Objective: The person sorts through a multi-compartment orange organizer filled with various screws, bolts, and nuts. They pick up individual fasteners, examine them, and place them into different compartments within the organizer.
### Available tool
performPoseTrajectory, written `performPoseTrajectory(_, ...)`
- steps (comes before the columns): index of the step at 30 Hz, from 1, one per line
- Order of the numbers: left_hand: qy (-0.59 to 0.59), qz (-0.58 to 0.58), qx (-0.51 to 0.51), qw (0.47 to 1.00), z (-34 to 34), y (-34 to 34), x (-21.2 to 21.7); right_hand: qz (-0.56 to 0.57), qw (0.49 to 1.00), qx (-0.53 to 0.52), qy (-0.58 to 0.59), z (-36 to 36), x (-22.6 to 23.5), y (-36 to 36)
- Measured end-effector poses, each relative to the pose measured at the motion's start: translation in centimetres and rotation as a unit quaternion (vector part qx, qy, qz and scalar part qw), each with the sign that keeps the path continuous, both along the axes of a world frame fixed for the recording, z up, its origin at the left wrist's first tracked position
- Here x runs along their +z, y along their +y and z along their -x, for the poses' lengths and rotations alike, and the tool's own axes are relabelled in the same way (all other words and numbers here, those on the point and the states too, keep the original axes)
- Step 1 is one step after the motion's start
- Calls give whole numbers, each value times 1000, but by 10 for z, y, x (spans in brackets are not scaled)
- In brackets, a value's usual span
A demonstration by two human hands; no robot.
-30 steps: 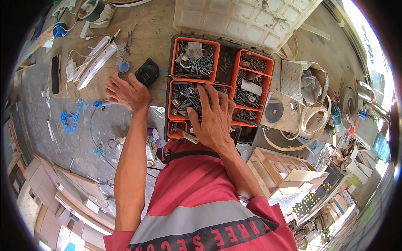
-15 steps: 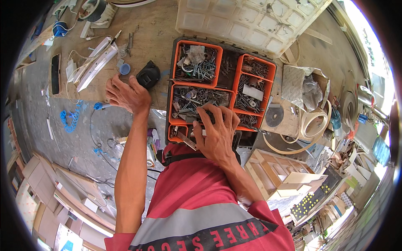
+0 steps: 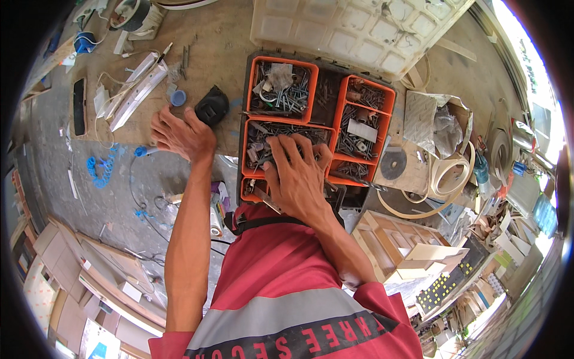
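Observation:
My right hand (image 3: 299,176) reaches into the large middle compartment of an orange-trayed organizer box (image 3: 333,133). Its fingers are apart and bent down onto a heap of mixed screws and small metal hardware (image 3: 258,143); nothing shows held in them. On the workbench edge rests my left hand (image 3: 184,136), fingers loosely spread and holding nothing. Just beyond its fingertips lie a blue round cap (image 3: 178,98) and a black tape measure (image 3: 212,106). Other orange compartments hold screws, and a drill bit (image 3: 357,180) lies across the tray's near right side.
The box's clear lid (image 3: 353,30) stands open at the far side. A phone (image 3: 79,106) and white metal strips (image 3: 140,90) lie at left. To the right are a dark disc (image 3: 393,163), a carton with plastic (image 3: 439,122) and coiled edging strip (image 3: 448,176).
My right hand has shifted left and slightly farther away, deeper over the middle compartment's screws. The left hand has stayed in place.

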State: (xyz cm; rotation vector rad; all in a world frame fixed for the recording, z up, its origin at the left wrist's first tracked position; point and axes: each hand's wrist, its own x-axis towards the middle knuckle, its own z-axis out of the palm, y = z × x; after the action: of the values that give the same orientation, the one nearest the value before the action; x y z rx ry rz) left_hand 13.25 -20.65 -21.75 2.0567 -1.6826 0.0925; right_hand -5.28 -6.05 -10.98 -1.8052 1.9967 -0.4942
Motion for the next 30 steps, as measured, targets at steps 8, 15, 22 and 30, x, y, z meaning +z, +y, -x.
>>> performPoseTrajectory(8, 1, 16, -11, 1000, 1, 0, 1, 76, 996, -1, -49, 8, 0, 12)
performPoseTrajectory(15, 11, 15, -14, 1000, 0, 1, 0, 92, 992, -26, -78, 11, -5, 8)
performPoseTrajectory(22, 7, 19, -15, 1000, 3, 0, 1, 48, 999, -13, -9, -5, -3, -17)
performPoseTrajectory(30, 1, 14, -4, 1000, 2, 0, 0, 36, 998, 33, -29, -4, -4, 1)
